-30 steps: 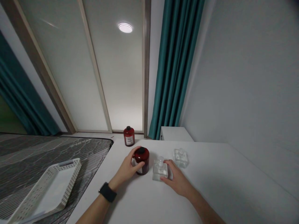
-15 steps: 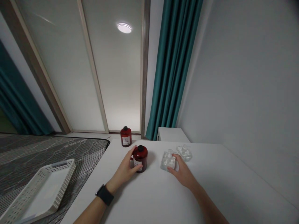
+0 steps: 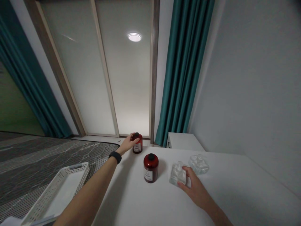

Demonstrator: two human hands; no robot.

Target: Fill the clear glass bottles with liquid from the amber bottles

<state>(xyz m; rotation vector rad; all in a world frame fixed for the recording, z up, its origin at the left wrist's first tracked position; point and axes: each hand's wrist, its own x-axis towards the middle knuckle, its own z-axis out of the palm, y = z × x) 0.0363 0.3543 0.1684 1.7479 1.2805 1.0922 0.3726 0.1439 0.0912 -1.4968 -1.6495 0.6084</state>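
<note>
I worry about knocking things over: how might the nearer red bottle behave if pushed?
The nearer red bottle stands upright and looks broad for its height, so a gentle low push would probably slide it rather than tip it. Its shiny surface suggests stiff, possibly slippery sides. If toppled, its round body might roll across the white table.

On the surface (image 3: 134,204), near bottle (image 3: 150,169); behind it, leftward, far bottle (image 3: 137,147). To the right, near flask (image 3: 176,174); behind it, rightward, far flask (image 3: 198,164). Left of the surface, basket (image 3: 62,191) on bed (image 3: 28,163); behind, cabinet (image 3: 184,142).
</note>
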